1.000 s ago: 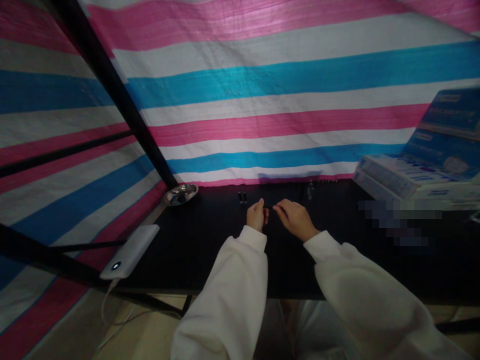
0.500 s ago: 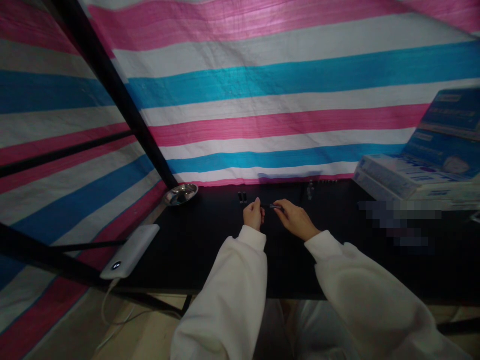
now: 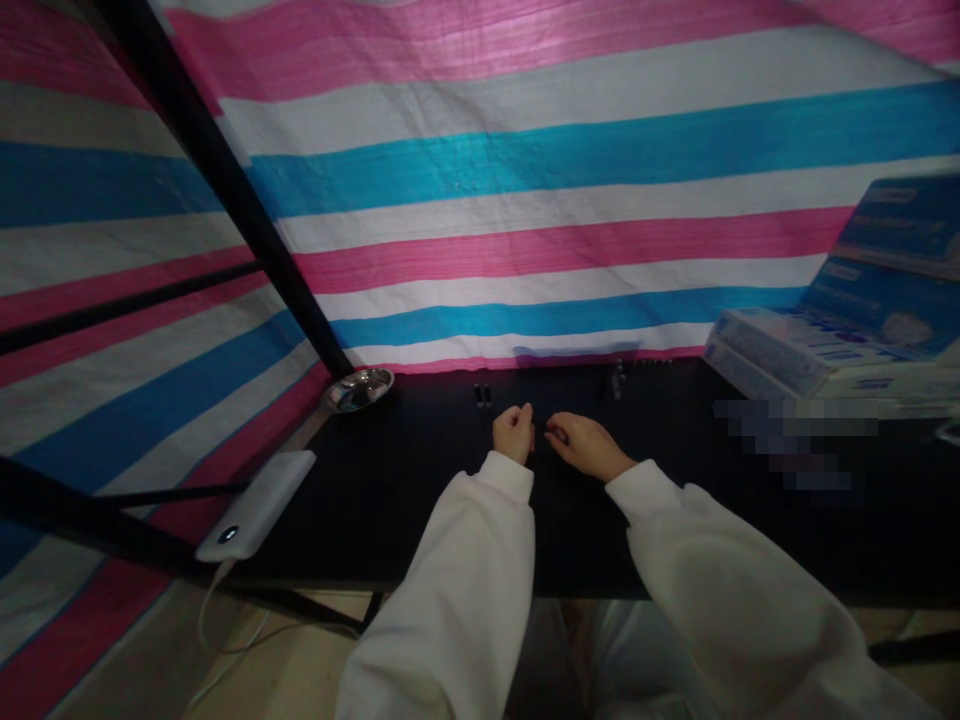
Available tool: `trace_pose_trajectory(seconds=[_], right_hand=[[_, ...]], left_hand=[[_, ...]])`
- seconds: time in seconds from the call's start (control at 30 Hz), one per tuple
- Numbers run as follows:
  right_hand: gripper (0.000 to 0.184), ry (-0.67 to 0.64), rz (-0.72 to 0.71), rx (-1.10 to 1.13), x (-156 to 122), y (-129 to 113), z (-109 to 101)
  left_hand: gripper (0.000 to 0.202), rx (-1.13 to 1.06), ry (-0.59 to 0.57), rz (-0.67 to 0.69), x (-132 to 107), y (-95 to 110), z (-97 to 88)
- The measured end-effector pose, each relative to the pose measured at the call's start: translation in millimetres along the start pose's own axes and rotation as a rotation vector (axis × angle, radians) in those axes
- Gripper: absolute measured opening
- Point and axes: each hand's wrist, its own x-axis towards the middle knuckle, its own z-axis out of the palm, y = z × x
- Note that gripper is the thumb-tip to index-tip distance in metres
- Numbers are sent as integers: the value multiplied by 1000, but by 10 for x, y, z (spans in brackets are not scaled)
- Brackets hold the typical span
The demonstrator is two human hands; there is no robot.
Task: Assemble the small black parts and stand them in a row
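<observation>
Above the black table (image 3: 420, 500), my left hand (image 3: 513, 434) is closed, its fingers pinched round one end of a thin dark pen-like rod (image 3: 540, 426). My right hand (image 3: 591, 446) grips the other end from the right, fingers and thumb together. Only a short dark stretch of the rod shows between the hands; the rest is hidden by fingers. Just beyond my left hand lie two small black cylinders with pale ends (image 3: 482, 395), side by side. Behind my right hand sits a little cluster of small clear pieces (image 3: 618, 380).
A shiny metal bowl (image 3: 360, 398) stands at the back left corner. A white power bank (image 3: 259, 505) with a cable lies at the left edge. White boxes (image 3: 787, 350) and blue boxes (image 3: 889, 270) are stacked at right. Tiny pieces (image 3: 656, 362) line the back edge.
My hands have come closer together and slightly lower, so less of the rod shows between them. Its silvery part, visible earlier, is now hidden. The view has shifted slightly.
</observation>
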Motion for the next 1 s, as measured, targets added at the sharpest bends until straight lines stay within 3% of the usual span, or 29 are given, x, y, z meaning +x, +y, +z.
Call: trace_pose_trajectory(seconds=[0.17,0.27,0.37,0.63,0.7,0.87,1.0], right_hand=[[10,49,9,24,-3,-8,-11],[10,71,19,30,1,-2,-2],[10,68,30,31,11,-10,-1],[6,-47,121,4,9,44,6],[7,-5,169,17,10,74,12],[16,232,155,263,43,68,8],[16,192,61,385,46,60,35]], left_hand=[[42,34,-3,19,-9,70,-13],[38,25,-73,-15,-7,82,-19],[31,33,-137,34,-15,57,-7],[21,33,76,95,41,-10,-25],[23,2,90,71,60,-18,-39],[29,18,-93,50,30,-16,-25],[34,-41,-250,20,-14,27,-5]])
